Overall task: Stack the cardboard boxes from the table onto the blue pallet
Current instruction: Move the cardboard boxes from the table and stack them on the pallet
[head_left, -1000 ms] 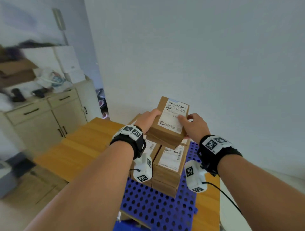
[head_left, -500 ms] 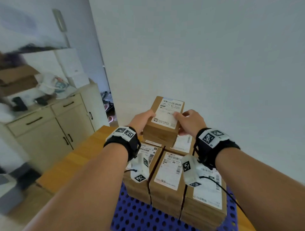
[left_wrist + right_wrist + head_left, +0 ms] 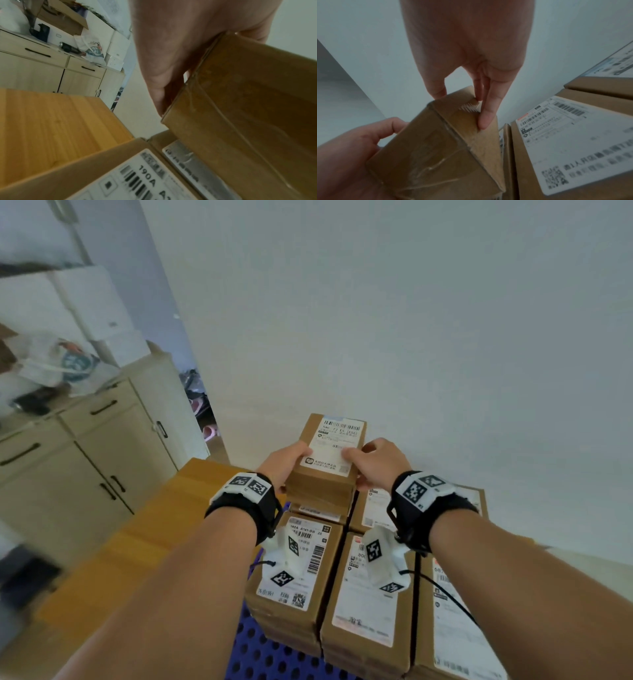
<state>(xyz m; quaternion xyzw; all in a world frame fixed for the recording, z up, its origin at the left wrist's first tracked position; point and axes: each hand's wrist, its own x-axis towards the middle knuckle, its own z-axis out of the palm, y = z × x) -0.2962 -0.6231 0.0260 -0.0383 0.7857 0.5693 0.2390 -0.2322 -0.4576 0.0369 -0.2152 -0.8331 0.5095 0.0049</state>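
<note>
A small cardboard box (image 3: 329,460) with a white shipping label is held between both hands, tilted, just above the far left box of the stack. My left hand (image 3: 286,462) grips its left side, and my right hand (image 3: 375,462) grips its right side with the thumb on the label. In the left wrist view the held box (image 3: 248,108) hangs over a labelled box (image 3: 137,175). In the right wrist view the fingers (image 3: 488,113) press the held box's (image 3: 440,151) taped end. Several labelled boxes (image 3: 370,594) sit side by side on the blue pallet (image 3: 267,659).
The pallet lies on a wooden table (image 3: 113,559) that stretches out to the left. A beige cabinet (image 3: 85,460) with clutter and white boxes on top stands at the left. A plain white wall (image 3: 411,320) rises close behind the stack.
Both hands have carried the box forward and lower, over the far row of the stack. The view has shifted so more of the stacked boxes show.
</note>
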